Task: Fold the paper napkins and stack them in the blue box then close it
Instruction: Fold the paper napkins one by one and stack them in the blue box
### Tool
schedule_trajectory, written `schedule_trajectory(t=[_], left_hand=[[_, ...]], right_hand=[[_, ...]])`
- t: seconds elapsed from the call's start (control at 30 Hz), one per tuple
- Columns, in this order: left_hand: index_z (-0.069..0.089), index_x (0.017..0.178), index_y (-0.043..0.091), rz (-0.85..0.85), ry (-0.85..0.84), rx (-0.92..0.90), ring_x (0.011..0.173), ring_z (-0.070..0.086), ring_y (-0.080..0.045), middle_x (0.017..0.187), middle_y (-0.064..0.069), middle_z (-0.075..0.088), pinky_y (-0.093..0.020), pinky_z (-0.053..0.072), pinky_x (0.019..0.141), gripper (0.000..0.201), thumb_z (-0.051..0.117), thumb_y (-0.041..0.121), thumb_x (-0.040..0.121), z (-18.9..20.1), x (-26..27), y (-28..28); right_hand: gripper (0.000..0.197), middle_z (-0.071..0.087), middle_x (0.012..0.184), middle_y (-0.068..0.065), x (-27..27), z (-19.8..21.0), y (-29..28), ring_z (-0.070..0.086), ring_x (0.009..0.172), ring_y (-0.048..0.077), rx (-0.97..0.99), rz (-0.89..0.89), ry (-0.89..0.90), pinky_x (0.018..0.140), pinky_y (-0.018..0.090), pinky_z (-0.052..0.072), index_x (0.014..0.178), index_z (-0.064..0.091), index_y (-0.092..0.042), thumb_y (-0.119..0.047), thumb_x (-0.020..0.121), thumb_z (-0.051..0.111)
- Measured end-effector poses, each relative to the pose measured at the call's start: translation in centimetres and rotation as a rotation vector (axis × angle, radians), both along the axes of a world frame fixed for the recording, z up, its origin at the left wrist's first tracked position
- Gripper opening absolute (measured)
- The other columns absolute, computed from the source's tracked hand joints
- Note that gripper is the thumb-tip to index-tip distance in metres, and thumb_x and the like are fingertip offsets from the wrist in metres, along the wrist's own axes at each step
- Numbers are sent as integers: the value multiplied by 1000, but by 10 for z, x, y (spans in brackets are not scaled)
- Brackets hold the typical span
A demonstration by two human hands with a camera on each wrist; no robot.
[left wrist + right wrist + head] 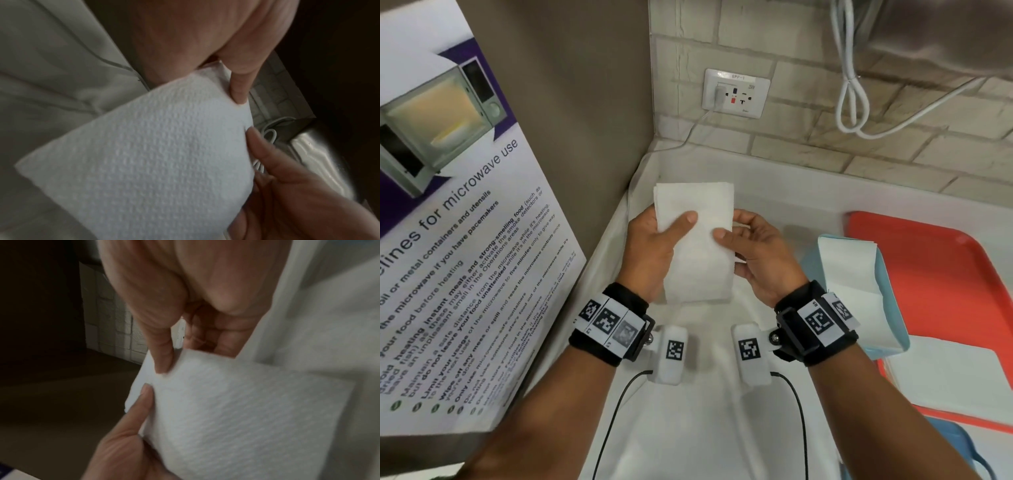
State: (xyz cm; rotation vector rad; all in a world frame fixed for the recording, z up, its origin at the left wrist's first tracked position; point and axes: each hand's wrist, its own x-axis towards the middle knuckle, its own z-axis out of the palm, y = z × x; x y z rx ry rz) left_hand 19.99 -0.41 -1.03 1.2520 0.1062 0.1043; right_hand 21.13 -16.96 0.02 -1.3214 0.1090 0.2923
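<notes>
Both hands hold one white paper napkin (697, 240) up in the air above the white cloth-covered counter (688, 428), near the corner by the wall. Napkin looks folded into a tall narrow rectangle, long side running away from the person. Left hand (654, 250) grips its left edge, thumb across the front face, other fingers behind. Right hand (756, 253) pinches the right edge, thumb on front, fingers curled behind. Left wrist view: embossed napkin (154, 162) fills the frame, both thumbs pressed on one edge. Right wrist view: same pinch on the napkin (236, 418), blurry, so layer count is hard to tell.

Blue box (887, 274) sits to the right, just beside the right wrist, open, with folded white napkins stacked inside (849, 270). It rests partly on a red tray (945, 267). More flat white napkins (945, 373) lie on the tray nearer the person. Another blue piece (959, 442) shows at the lower right edge, possibly the lid.

Wall socket (736, 92) with a plug in it on the brick wall; white cable (849, 102) loops at the upper right. Microwave poster (458, 222) on the left.
</notes>
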Motion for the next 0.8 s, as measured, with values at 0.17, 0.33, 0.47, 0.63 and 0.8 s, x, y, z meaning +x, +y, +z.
schedule_trajectory(t=[0.17,0.33,0.47,0.63,0.8], left_hand=[[71,109,9,74,-30,-9,96,74,-20,104,-5,78,-33,59,81,14,69,5,96,7,3,7],[71,105,18,246,-102,135,93,73,-15,101,1,78,-33,58,83,12,73,11,95,13,13,29],[70,105,22,275,-136,158,94,73,-9,100,8,77,-26,56,83,16,72,8,96,13,15,33],[69,104,20,276,-111,143,94,73,-8,100,8,77,-25,56,82,16,72,7,95,10,15,33],[68,108,16,289,-68,106,94,73,-10,104,2,76,-26,57,83,16,72,8,95,9,15,35]], right_hand=[[18,68,78,-3,1,-3,-14,69,72,10,-234,128,-59,68,25,58,105,67,-16,-9,90,73],[9,68,80,-9,10,-37,-40,66,76,11,-761,40,-130,74,27,49,96,69,-24,-23,89,75],[50,60,129,-2,6,-67,-38,56,120,21,-1290,458,-57,98,33,45,128,61,-26,-51,87,71],[84,38,148,1,-4,-82,-17,36,135,26,-1409,490,-77,103,45,45,149,39,-26,-58,80,74],[79,45,142,0,5,-79,-9,41,131,26,-1462,550,-115,105,46,39,146,40,-33,-58,80,75]])
